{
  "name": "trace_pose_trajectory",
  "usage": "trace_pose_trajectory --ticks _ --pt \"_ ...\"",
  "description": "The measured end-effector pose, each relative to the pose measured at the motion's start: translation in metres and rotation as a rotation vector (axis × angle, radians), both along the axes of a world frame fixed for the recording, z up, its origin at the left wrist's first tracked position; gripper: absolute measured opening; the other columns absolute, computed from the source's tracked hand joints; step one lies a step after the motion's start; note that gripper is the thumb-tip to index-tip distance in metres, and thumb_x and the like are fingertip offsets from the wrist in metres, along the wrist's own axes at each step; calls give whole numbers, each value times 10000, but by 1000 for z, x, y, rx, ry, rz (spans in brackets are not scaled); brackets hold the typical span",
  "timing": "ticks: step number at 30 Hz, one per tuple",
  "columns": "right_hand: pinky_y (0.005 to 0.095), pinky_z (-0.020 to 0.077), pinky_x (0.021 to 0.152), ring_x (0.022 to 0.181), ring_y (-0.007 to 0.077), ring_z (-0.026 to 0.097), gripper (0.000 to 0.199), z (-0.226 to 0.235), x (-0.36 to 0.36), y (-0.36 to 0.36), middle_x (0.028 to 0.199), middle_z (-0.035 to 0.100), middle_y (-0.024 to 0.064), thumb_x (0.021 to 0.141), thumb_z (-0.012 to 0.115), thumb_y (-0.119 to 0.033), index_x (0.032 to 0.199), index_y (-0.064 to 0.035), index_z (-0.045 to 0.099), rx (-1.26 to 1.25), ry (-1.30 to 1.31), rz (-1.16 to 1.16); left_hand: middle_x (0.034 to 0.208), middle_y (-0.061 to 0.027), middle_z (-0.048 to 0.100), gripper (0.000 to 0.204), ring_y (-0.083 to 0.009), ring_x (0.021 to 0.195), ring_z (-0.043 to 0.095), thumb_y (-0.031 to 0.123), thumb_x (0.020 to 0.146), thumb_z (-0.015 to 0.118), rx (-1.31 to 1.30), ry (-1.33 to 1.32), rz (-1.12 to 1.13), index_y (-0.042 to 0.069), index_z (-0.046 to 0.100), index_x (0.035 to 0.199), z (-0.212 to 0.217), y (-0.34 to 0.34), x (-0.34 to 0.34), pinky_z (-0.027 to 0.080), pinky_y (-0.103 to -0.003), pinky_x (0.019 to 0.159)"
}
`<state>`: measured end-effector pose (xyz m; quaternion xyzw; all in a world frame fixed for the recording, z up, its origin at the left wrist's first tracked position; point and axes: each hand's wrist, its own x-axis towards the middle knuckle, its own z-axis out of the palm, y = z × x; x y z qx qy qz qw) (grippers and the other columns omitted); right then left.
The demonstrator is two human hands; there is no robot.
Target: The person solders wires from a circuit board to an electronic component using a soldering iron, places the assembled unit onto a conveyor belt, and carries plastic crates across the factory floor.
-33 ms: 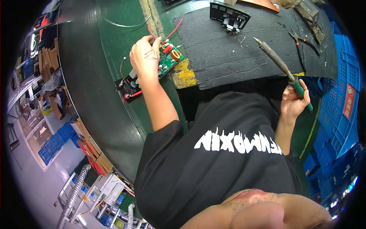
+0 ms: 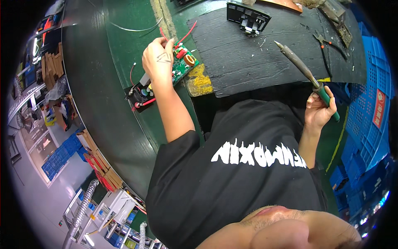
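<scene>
Almost nothing changes its place since the earlier frame; only the view shifts by a very small amount, and both hands keep nearly the same pose. To the left of the black mat, the left hand lies over the green board, with its fingers bent close together near one red wire. I cannot tell if they pinch this wire. The board is just beside the left edge of the mat, on the green bench, and carries a brown coil. At the near right edge of the mat, the right hand grips the green handle of the iron; the iron's tip points over the mat. Cutters lie on the right part of the mat, a black panel stands on its far part, and a blue crate is to its right.
</scene>
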<state>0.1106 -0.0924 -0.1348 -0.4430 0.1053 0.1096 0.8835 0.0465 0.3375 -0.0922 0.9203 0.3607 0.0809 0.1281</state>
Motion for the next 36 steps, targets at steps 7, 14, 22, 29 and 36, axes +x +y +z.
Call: trace_pose_trajectory --ticks 7,14,22,29,36 --pt "291 469 454 597 247 624 465 2 -10 -11 855 657 185 918 418 -392 1138 -9 564 23 -24 -40 764 -116 692 168 -171 664 648 121 827 658 -382 -370 9 -24 681 909 -19 8 -5 493 -277 651" --pt "290 473 455 588 244 624 470 2 -8 -20 859 662 186 918 420 -390 1135 -3 574 27 -42 -55 783 -62 656 80 -126 738 617 40 874 631 -712 -538 -72 -19 667 914 47 -36 -25 489 -243 692" --pt "286 474 445 588 238 631 476 4 -1 -24 840 662 182 912 437 -402 1123 0 578 1 -44 -50 804 -30 658 97 -74 713 605 24 871 608 -1051 -355 -286 -10 660 946 2 -114 13 490 -214 670" --pt "289 474 438 588 236 634 479 0 1 -23 865 660 193 908 449 -405 1120 4 576 -1 -27 -49 760 -74 651 97 -124 641 614 63 828 665 -520 -417 -365 4 683 903 -19 -145 31 476 -246 608" --pt "287 477 441 575 236 631 474 0 7 -10 855 660 196 907 455 -394 1112 15 577 -35 -6 1 702 -86 582 59 -174 559 566 28 786 677 -438 -493 -344 10 668 842 -22 -152 39 449 -279 538"
